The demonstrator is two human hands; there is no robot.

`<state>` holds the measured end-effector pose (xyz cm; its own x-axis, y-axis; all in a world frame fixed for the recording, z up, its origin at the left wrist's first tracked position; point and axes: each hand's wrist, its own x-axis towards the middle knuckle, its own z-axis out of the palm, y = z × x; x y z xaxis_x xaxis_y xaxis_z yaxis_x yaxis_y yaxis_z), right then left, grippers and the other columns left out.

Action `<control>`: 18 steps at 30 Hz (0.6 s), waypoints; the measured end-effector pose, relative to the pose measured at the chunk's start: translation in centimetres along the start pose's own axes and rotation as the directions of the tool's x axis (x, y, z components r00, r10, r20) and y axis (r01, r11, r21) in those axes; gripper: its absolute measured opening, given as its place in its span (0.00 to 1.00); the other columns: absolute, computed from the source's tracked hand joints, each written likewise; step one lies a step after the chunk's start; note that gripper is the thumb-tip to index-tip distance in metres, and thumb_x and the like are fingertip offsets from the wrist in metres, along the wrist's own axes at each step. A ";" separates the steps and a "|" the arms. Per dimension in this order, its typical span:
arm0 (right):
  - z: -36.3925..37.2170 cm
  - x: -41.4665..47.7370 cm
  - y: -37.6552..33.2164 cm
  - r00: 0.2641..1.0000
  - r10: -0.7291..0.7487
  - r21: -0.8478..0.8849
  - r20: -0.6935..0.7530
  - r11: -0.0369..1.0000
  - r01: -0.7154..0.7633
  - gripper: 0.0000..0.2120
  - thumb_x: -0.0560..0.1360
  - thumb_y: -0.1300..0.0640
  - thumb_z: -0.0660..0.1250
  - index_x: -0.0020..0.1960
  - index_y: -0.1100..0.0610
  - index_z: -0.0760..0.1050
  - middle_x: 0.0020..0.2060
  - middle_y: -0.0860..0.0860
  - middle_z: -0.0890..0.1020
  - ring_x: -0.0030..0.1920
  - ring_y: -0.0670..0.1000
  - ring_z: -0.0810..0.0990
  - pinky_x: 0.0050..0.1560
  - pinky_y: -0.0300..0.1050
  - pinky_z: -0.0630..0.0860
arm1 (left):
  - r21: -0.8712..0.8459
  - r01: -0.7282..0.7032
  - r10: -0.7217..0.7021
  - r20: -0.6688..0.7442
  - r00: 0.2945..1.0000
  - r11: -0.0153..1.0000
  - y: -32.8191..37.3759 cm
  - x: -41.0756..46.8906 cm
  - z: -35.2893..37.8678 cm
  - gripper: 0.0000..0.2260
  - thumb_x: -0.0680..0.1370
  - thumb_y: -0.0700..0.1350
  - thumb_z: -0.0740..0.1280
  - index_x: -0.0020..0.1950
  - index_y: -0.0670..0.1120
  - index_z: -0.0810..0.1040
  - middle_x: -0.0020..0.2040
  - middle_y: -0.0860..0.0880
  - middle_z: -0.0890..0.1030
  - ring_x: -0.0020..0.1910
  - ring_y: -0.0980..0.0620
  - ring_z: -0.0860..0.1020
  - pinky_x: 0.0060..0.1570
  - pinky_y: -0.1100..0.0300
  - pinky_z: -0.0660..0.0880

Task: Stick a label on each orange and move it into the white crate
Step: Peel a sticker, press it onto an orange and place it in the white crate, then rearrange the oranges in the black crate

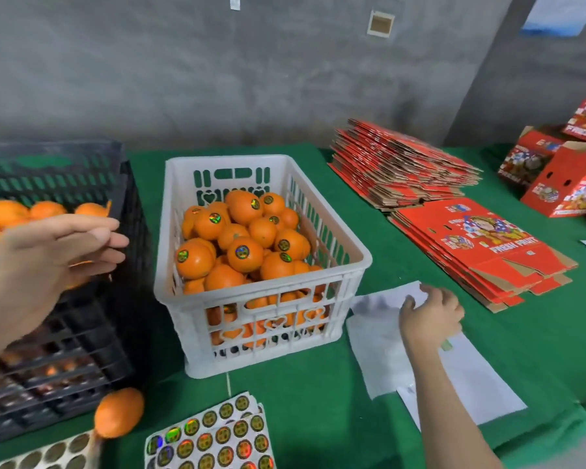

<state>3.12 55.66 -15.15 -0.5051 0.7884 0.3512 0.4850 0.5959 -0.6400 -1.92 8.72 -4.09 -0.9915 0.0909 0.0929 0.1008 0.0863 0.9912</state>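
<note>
A white slotted plastic crate (pixel 261 262) is seen at the centre of the green cloth-covered table (pixel 318 418), heaped with oranges bearing round holographic labels (pixel 242 252). At nine o'clock a black slotted plastic crate (pixel 65 333) stands, with unlabelled oranges (pixel 4 213) inside. The left hand (pixel 44 265) is held over its near rim, fingers spread and loose; whether an orange is touched cannot be told because of blur. At four o'clock the right hand (pixel 432 316) is laid on white backing paper sheets (pixel 379 336), fingers curled at the edge of a sheet; a firm grasp cannot be confirmed. At six o'clock lie sheets of round holographic stickers (pixel 214 438); beside them, at seven o'clock, one loose orange (pixel 119 412) rests against the black crate. Flattened red printed cardboard cartons (pixel 454 228) are stacked at two o'clock.
</note>
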 end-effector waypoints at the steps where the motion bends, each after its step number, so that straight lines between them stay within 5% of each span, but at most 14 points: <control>1: -0.8 -0.1 -3.0 0.990 -0.120 0.139 -0.077 0.982 0.130 0.14 0.73 0.64 0.68 0.58 0.64 0.76 0.60 0.63 0.74 0.62 0.65 0.69 0.57 0.54 0.64 | -0.003 -0.035 0.035 -0.037 0.999 0.999 0.8 -0.5 -0.4 0.11 0.79 0.42 0.64 0.60 0.46 0.79 0.56 0.43 0.82 0.54 0.43 0.81 0.55 0.46 0.78; 5: -3.5 -4.0 -17.1 0.801 -0.544 0.496 -0.250 0.639 0.589 0.07 0.73 0.65 0.65 0.50 0.63 0.77 0.46 0.56 0.80 0.48 0.57 0.77 0.50 0.52 0.73 | -0.006 -0.041 0.039 -0.221 0.974 0.999 2.9 -1.9 -3.2 0.09 0.78 0.37 0.62 0.44 0.46 0.80 0.34 0.53 0.84 0.31 0.56 0.80 0.31 0.67 0.77; 10: -3.4 -14.9 -29.0 0.400 -0.915 0.740 -0.045 0.239 0.629 0.04 0.73 0.65 0.66 0.45 0.63 0.80 0.40 0.54 0.82 0.40 0.51 0.78 0.43 0.44 0.74 | 0.051 -0.031 0.046 -0.319 0.947 0.998 3.2 -2.7 -8.2 0.08 0.78 0.37 0.64 0.44 0.46 0.80 0.33 0.52 0.82 0.24 0.58 0.73 0.27 0.66 0.69; 14: -0.7 -20.1 -33.8 0.088 -0.965 0.807 0.249 0.256 0.531 0.04 0.76 0.60 0.66 0.48 0.59 0.80 0.39 0.51 0.81 0.40 0.49 0.76 0.41 0.42 0.71 | 0.170 0.000 0.065 -0.372 0.926 0.985 1.9 -3.2 -13.2 0.06 0.78 0.37 0.66 0.47 0.43 0.82 0.32 0.48 0.81 0.27 0.53 0.71 0.28 0.66 0.67; 18: 3.3 -21.1 -38.4 -0.002 -0.895 0.728 0.446 0.361 0.583 0.07 0.75 0.59 0.67 0.52 0.59 0.79 0.42 0.52 0.81 0.44 0.50 0.77 0.43 0.38 0.68 | 0.248 0.107 -0.003 -0.386 0.922 0.963 0.8 -1.6 -17.6 0.05 0.78 0.37 0.67 0.45 0.44 0.82 0.32 0.44 0.80 0.36 0.45 0.72 0.35 0.56 0.67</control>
<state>-7.21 15.65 -0.30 -0.7514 -0.6034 0.2670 -0.6388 0.5636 -0.5237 -1.74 -8.82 -1.78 -0.9466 -0.2997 0.1192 0.0113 0.3384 0.9409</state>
